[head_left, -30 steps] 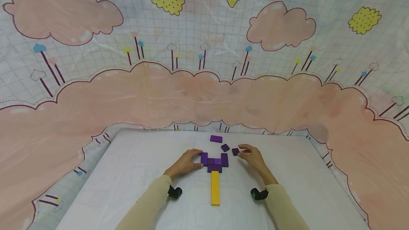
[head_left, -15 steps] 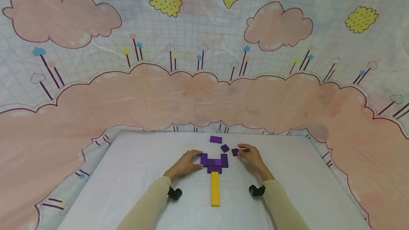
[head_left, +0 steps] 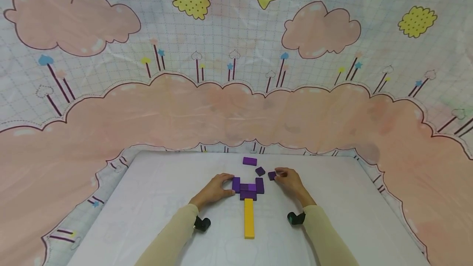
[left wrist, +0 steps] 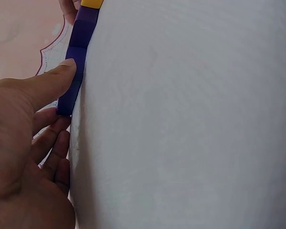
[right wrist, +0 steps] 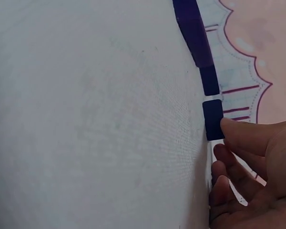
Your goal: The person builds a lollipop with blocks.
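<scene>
In the head view my left hand [head_left: 213,192] pinches a purple block [head_left: 236,185] lengthwise, thumb at its near end and a finger at its far end. That block stands at the left of a U of purple blocks, opposite another upright purple block [head_left: 260,185]. Between them lie two small squares and a crosswise purple block [head_left: 248,195], with a yellow strip [head_left: 249,218] running down from it. My right hand [head_left: 292,182] holds a small dark purple block [right wrist: 213,119] at its fingertips, thumb against it in the right wrist view. Its index fingertip is hidden there.
A second small purple block [head_left: 260,171] lies turned between the U and the right hand. Farther back is a loose purple block [head_left: 249,161]. The white table [head_left: 155,216] ends at a cloud-patterned cloth [head_left: 236,114] behind.
My right hand has shifted slightly left, its index finger coming down closer to the small purple block. The left hand keeps its place on its block.
</scene>
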`<control>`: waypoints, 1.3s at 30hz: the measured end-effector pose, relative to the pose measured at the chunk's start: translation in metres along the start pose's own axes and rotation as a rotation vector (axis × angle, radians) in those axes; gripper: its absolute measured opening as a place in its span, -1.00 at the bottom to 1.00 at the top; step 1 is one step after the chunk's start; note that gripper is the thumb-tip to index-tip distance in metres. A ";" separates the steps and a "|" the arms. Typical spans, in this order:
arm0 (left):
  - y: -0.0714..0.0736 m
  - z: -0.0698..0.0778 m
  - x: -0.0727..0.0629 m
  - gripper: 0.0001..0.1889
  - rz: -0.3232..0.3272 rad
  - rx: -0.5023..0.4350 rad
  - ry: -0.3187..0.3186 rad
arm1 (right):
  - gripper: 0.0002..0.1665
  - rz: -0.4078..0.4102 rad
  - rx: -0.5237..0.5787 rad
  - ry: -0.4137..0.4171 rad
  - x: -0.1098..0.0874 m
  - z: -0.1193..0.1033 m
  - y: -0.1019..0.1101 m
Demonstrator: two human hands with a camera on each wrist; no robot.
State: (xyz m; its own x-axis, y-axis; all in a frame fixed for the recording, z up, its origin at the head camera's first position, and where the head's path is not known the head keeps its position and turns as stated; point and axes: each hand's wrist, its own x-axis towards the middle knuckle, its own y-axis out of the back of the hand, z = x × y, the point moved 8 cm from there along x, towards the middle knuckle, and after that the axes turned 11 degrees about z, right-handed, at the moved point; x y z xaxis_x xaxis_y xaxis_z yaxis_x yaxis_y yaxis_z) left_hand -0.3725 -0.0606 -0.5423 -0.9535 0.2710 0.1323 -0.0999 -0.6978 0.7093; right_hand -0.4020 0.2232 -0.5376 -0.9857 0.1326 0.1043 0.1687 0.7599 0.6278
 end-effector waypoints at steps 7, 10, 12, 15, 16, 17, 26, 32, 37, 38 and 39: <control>0.002 0.001 -0.001 -0.36 0.003 -0.003 0.001 | -0.63 0.008 0.006 0.011 0.001 0.000 -0.001; 0.002 0.001 -0.002 -0.36 0.007 -0.006 -0.002 | -0.65 0.014 0.009 0.006 0.001 0.002 -0.001; 0.003 0.002 -0.001 -0.36 0.007 -0.006 -0.006 | -0.67 0.018 0.020 -0.006 0.001 0.002 -0.001; 0.003 0.001 0.000 -0.36 0.008 -0.012 -0.005 | -0.69 0.021 0.050 -0.004 0.001 0.002 -0.002; 0.003 0.001 0.000 -0.36 0.006 -0.014 -0.002 | -0.71 0.022 0.060 -0.002 0.001 0.002 -0.002; 0.003 0.001 0.000 -0.36 0.004 -0.013 0.002 | -0.72 0.024 0.074 0.000 0.001 0.002 -0.002; 0.001 -0.003 0.002 -0.35 -0.001 0.009 0.018 | -0.73 0.031 0.108 -0.014 -0.004 -0.004 -0.002; 0.001 -0.003 0.002 -0.36 0.000 -0.005 0.032 | -0.78 0.042 0.105 -0.004 -0.007 -0.008 0.000; 0.002 -0.002 0.002 -0.36 0.004 -0.002 0.015 | -0.79 0.047 0.110 -0.010 -0.008 -0.009 0.001; 0.002 -0.002 0.002 -0.36 0.004 -0.001 0.014 | -0.79 0.045 0.112 -0.014 -0.008 -0.010 0.001; 0.002 -0.002 0.002 -0.36 0.003 0.001 0.013 | -0.79 0.044 0.116 -0.023 -0.009 -0.010 0.001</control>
State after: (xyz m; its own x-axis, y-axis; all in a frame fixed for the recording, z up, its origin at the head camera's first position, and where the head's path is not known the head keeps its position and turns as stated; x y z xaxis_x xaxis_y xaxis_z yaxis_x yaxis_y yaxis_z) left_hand -0.3749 -0.0628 -0.5421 -0.9575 0.2600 0.1251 -0.0969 -0.6983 0.7092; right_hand -0.3932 0.2162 -0.5299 -0.9771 0.1812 0.1115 0.2127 0.8216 0.5290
